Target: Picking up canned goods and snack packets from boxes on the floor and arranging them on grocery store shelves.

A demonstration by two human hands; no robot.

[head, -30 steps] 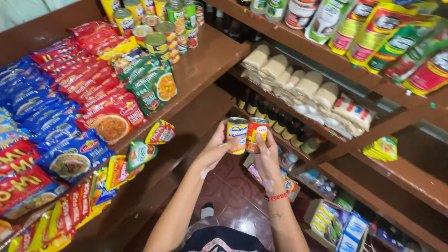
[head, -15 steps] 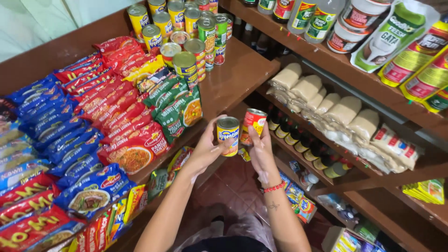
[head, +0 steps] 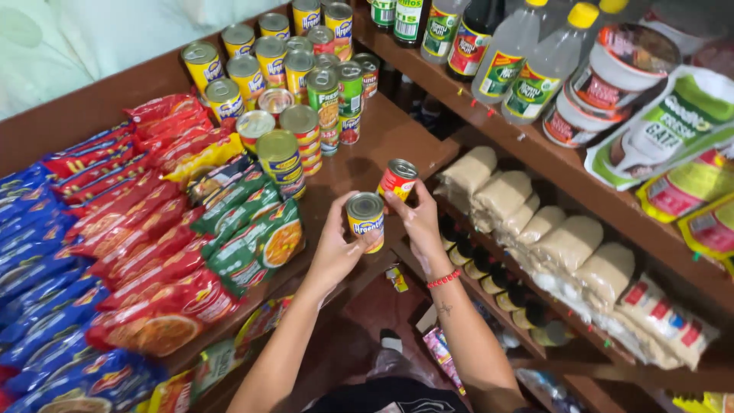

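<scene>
I see my left hand (head: pixel 336 248) clamped on a yellow can (head: pixel 366 220) and my right hand (head: pixel 419 222) on a red can (head: pixel 397 180), over the shelf's (head: pixel 367 145) near edge; either could slip and topple the stacked cans (head: pixel 294 92).

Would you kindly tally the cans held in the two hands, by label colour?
yellow-label can, in the left hand: 1
red-label can, in the right hand: 1
Total: 2
</scene>
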